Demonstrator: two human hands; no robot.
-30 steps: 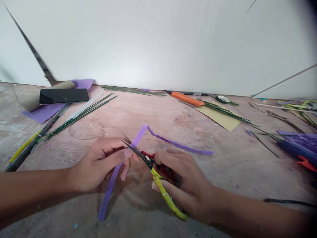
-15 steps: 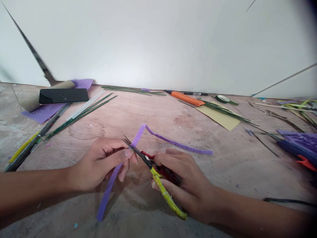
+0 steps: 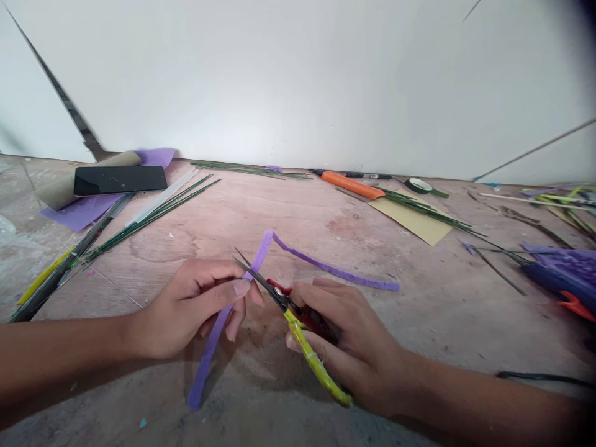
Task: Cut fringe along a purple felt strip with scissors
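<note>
My left hand (image 3: 195, 304) pinches a long purple paper strip (image 3: 326, 268) between thumb and fingers. The strip runs from the near floor up through my fingers, bends at the top and trails off to the right. My right hand (image 3: 347, 338) grips small scissors (image 3: 298, 329) with yellow-green and red handles. The dark blades are parted a little and sit against the strip's edge just right of my left fingertips.
On the worn wooden surface (image 3: 288, 211) lie a black phone (image 3: 120, 179) on a cardboard roll and purple paper, green wire stems (image 3: 153, 214), an orange cutter (image 3: 351, 185), green tape (image 3: 419, 185), tan paper (image 3: 416, 223), and purple material with a blue tool (image 3: 559, 276) at right.
Both hands stay in place. The scissors and the strip's bend have shifted slightly, and the strip's near end has moved a little on the surface.
</note>
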